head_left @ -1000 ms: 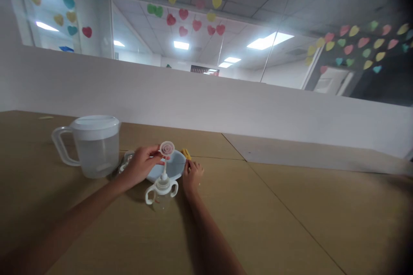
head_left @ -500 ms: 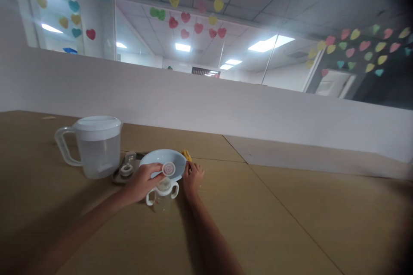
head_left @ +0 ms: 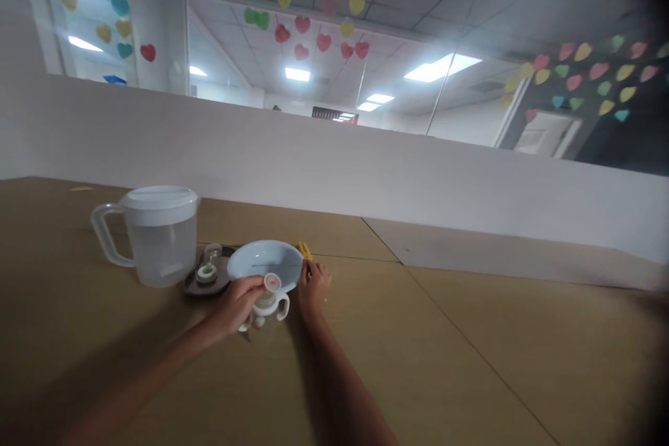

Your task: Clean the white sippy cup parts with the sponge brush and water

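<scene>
A small clear bottle with white side handles (head_left: 267,310) stands on the brown table (head_left: 418,362). My left hand (head_left: 237,305) pinches a round pale disc part with a stem (head_left: 272,282) and holds it down at the bottle's mouth. My right hand (head_left: 312,289) rests on the table just right of the bottle, fingers curled, beside the rim of a light blue bowl (head_left: 265,260). Whether it holds anything is hidden.
A clear lidded pitcher with water (head_left: 154,233) stands at the left. A dark round tray (head_left: 206,277) with small bottle parts lies between pitcher and bowl. Something yellow (head_left: 303,249) peeks out behind the bowl. A white partition wall (head_left: 366,174) borders the table's far edge.
My left hand has lowered the disc part from above the bowl down onto the bottle's mouth. My right hand has stayed in place.
</scene>
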`<state>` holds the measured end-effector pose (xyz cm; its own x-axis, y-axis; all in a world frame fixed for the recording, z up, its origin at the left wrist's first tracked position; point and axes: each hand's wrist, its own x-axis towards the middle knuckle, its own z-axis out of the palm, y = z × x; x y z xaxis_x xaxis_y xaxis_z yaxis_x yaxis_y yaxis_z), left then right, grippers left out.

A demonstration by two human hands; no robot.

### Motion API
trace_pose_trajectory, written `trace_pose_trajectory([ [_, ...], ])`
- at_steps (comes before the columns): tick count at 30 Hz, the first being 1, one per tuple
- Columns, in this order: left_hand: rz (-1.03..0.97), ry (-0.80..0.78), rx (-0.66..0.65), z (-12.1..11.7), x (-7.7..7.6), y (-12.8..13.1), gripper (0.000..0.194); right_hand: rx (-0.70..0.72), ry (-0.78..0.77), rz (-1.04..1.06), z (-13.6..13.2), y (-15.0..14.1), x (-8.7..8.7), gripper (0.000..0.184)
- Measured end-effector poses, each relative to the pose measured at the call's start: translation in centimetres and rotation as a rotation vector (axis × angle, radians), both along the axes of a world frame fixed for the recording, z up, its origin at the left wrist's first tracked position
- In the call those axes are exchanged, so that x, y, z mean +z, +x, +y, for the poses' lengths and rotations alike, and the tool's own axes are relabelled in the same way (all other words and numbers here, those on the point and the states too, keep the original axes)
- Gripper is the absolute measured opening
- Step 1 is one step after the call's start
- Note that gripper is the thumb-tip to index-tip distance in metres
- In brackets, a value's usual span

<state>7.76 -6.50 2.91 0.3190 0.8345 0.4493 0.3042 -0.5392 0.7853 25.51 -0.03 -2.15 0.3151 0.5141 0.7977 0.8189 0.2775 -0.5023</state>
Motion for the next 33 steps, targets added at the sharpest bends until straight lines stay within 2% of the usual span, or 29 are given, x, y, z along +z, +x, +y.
trace_pose_trajectory([
  [4,-0.005,0.113,0.150,0.4,0.0,-0.4,0.038,0.007,0.016,-0.003,0.0,-0.1,0.0,0.047],
  [8,0.019,0.277,0.297,2.1,-0.3,-2.5,0.040,0.010,0.058,-0.011,0.1,0.0,-0.1,0.047],
  [12,0.147,0.468,0.594,5.2,-1.8,-6.3,0.037,0.001,0.047,-0.015,0.3,0.1,-0.2,0.046],
  [15,0.333,0.524,0.714,7.3,-3.5,-8.8,0.035,-0.010,-0.002,-0.015,0.3,0.3,-0.2,0.045],
  [21,0.629,0.464,0.734,8.6,-5.5,-10.7,0.034,-0.007,-0.054,0.031,0.1,0.4,0.0,0.045],
  [26,0.707,0.311,0.714,8.9,-6.3,-11.1,0.031,-0.013,-0.079,0.052,-0.1,0.5,0.3,0.041],
  [30,0.689,0.273,0.732,8.7,-6.1,-11.0,0.032,-0.020,-0.059,0.064,-0.1,0.4,0.2,0.042],
  [33,0.676,0.322,0.782,7.6,-4.9,-10.5,0.032,-0.001,-0.013,0.071,-0.1,0.4,0.3,0.040],
])
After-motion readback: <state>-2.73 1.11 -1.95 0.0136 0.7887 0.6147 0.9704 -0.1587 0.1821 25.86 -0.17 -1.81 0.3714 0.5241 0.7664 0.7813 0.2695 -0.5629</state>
